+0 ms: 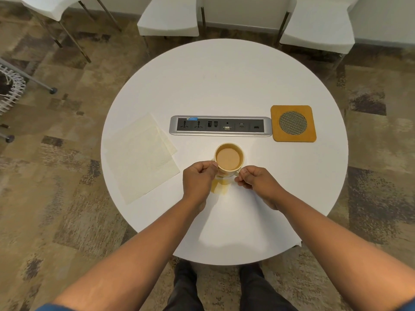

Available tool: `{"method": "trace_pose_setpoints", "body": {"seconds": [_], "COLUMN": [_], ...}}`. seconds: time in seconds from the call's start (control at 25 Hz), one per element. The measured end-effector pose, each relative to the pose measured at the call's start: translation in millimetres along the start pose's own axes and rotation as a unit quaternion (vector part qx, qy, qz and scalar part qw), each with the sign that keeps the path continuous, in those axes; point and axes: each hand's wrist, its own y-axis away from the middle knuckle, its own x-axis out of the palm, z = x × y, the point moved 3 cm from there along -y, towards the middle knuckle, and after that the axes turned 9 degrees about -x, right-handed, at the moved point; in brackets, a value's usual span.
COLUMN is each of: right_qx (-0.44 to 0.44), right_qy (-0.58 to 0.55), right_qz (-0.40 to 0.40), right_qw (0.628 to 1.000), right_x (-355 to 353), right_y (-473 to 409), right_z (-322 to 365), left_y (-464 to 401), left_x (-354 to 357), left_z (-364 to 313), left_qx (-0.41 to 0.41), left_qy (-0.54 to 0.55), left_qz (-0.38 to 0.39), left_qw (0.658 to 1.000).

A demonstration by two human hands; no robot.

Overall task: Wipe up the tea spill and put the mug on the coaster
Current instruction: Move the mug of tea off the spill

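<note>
A white mug (229,158) full of milky tea stands near the middle of the round white table (224,86). My left hand (198,178) is curled against the mug's left side and my right hand (254,177) pinches its handle on the right. A small pale brown tea spill (220,187) lies on the table just in front of the mug, between my hands. An orange square coaster (293,123) with a round mesh centre lies to the far right. Pale paper napkins (141,156) are spread out on the left.
A silver power and data socket strip (220,126) is set into the table behind the mug. White chairs (168,19) stand beyond the table's far edge. Patterned carpet surrounds the table, and a white wire object (11,90) sits at far left.
</note>
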Motion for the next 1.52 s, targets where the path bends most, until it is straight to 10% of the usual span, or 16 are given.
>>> {"method": "trace_pose_setpoints", "body": {"seconds": [1.52], "right_qx": [0.029], "right_qy": [-0.092], "right_qz": [-0.258], "right_qw": [0.961], "right_x": [-178], "right_y": [94], "right_z": [-82], "left_y": [22], "left_x": [227], "left_z": [39], "left_qx": [0.028], "left_qy": [-0.222], "left_qz": [0.206], "left_qw": [0.953]}}
